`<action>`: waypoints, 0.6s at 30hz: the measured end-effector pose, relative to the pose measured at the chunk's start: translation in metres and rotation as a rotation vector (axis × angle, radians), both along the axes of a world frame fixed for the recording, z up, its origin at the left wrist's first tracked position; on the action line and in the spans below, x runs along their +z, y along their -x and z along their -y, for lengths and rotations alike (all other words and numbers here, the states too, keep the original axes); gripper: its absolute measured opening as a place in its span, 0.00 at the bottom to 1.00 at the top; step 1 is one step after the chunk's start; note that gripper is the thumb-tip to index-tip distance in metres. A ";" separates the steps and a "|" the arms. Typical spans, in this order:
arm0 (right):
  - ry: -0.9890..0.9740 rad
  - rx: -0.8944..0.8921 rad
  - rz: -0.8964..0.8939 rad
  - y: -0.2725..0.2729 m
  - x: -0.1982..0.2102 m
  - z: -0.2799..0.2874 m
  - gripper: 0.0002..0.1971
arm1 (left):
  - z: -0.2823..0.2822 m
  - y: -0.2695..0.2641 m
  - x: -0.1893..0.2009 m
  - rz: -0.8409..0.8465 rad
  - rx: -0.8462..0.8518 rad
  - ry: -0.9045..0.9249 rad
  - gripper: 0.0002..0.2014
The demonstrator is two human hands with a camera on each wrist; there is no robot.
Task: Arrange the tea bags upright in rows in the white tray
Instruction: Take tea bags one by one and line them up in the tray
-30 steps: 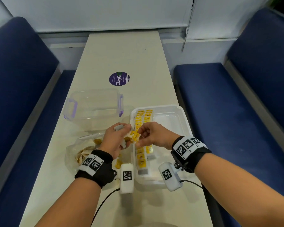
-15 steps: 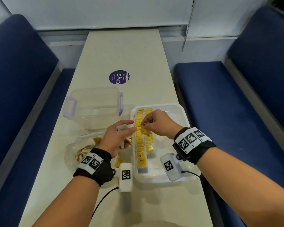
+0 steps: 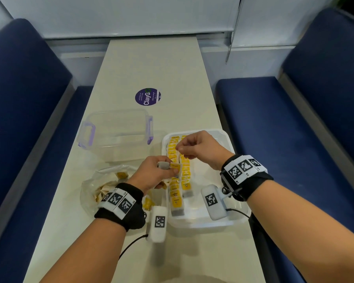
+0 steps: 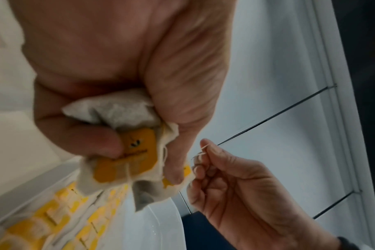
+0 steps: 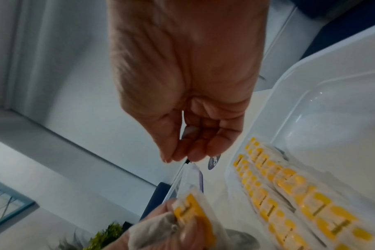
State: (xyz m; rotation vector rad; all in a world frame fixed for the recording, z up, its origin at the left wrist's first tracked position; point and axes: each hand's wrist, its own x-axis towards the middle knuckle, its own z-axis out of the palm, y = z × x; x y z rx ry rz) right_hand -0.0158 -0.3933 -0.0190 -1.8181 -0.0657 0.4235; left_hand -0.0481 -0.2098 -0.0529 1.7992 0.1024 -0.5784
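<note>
head view overhead, wrist views close-up

We see our left hand (image 4: 122, 55) gripping several tea bags (image 4: 126, 152); at four o'clock, our right hand (image 4: 242, 191) curls, above rows (image 4: 60, 225) in the tray (image 4: 161, 225).

Two rows of tea bags (image 3: 179, 176) with yellow tags stand upright, packed side by side along the left side of the white tray (image 3: 229, 137), whose right part is bare. The tray sits at the desk's right edge. A small bunch of held tea bags (image 4: 122, 135), paper pouches with yellow tags, hangs crumpled just left of the rows.
</note>
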 end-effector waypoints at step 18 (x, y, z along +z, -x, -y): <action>0.047 0.088 0.015 0.007 -0.024 0.002 0.06 | 0.006 -0.002 0.009 0.128 0.155 0.152 0.11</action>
